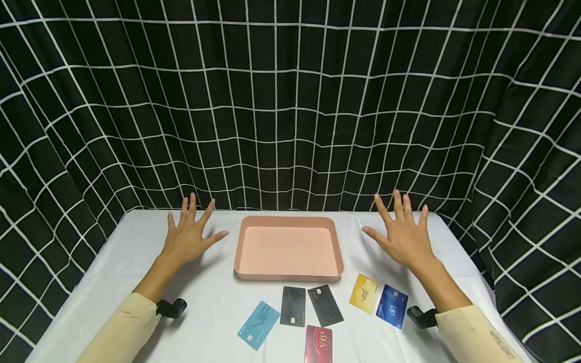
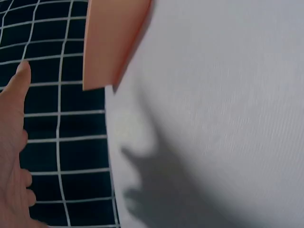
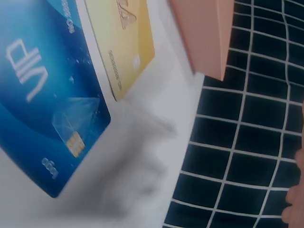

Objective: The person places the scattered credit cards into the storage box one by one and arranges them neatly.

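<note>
Both hands hover above the white table with fingers spread, holding nothing. My left hand [image 1: 187,239] is left of a pink tray [image 1: 288,277]; my right hand [image 1: 406,239] is to the tray's right. Nearest the right hand lie a gold card [image 1: 364,294] and a blue VIP card [image 1: 392,306], large in the right wrist view. In front of the tray are two black cards, one upright [image 1: 292,306] and one slanted [image 1: 325,305]. A teal VIP card [image 1: 258,325] lies to their left, and a red VIP card [image 1: 318,344] is cut by the bottom edge.
A white cloth [image 1: 204,312] covers the table. Behind it and at both sides hangs a black curtain [image 1: 286,121] with a white grid. A black wrist-worn device shows on the left wrist [image 1: 171,308] and another on the right [image 1: 422,317].
</note>
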Motion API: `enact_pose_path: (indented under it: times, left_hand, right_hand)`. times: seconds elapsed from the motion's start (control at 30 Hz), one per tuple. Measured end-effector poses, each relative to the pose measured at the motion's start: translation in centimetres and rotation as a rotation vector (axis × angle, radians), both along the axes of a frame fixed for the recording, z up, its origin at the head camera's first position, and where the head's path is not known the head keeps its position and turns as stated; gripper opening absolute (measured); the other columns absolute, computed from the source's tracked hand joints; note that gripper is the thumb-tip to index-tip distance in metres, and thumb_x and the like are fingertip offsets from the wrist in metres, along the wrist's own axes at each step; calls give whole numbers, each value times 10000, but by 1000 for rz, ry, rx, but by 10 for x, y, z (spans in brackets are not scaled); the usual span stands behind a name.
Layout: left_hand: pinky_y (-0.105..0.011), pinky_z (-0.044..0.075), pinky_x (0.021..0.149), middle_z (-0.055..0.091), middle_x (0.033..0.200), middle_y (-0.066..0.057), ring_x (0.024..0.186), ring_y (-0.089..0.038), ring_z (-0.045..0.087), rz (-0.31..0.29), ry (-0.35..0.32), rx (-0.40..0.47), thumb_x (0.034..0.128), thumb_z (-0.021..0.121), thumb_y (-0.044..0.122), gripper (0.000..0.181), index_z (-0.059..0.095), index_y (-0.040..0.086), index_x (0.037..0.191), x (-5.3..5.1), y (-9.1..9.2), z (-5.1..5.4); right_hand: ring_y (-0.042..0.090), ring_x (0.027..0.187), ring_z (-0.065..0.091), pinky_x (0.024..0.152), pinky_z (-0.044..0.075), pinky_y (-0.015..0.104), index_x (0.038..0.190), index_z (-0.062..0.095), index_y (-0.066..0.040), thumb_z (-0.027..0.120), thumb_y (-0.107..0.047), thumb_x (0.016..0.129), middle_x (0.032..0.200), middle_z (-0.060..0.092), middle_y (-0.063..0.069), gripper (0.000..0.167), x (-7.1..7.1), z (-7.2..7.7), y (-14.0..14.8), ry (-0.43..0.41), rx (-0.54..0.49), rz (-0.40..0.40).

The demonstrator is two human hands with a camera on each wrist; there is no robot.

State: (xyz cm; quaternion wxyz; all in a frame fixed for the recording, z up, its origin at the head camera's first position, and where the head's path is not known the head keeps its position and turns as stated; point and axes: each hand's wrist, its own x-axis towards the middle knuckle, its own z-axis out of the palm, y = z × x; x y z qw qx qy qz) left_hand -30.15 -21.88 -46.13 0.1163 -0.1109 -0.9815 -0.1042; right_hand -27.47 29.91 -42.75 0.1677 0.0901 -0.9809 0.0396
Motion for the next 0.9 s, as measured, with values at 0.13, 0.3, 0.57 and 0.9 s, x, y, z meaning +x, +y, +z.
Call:
enact_pose_path:
  times: [0.13, 0.3, 0.57, 0.9]
  left_hand:
    - [-734, 67, 1178, -86, 1685, -182, 1555, -357, -66, -49, -42, 18, 906, 450, 794, 935, 128, 315, 1641, 4, 9, -2]
    - [-715, 301, 1120, -13, 1682, -210, 1546, -407, 72, -90, -112, 71, 945, 459, 738, 893, 153, 274, 1643, 11, 18, -6]
    - [-745, 399, 1015, 117, 1675, -206, 1497, -455, 230, -161, -221, 224, 1000, 552, 556, 799, 200, 228, 1638, 17, 31, -12]
    - [-639, 276, 1175, 227, 1624, -274, 1463, -466, 297, -263, -233, 386, 1040, 559, 396, 718, 277, 39, 1596, 14, 44, -33]
  right_hand:
    - [457, 1533, -42, 1147, -137, 727, 1641, 174, -216, 432, -695, 979, 1676, -41, 240, 857, 9, -3, 1, -18, -26, 7]
    - [451, 1536, -32, 1151, -126, 727, 1635, 204, -188, 412, -696, 985, 1669, -5, 260, 851, 18, -9, 1, -57, -73, 4]
    - [501, 1513, 84, 1153, -12, 758, 1615, 235, -83, 392, -673, 1004, 1650, 83, 302, 864, 36, -19, 3, -135, -148, -9]
    - [531, 1475, 197, 1146, 117, 751, 1584, 302, -33, 389, -627, 1028, 1606, 206, 341, 818, 50, -24, 2, -164, -213, -19]
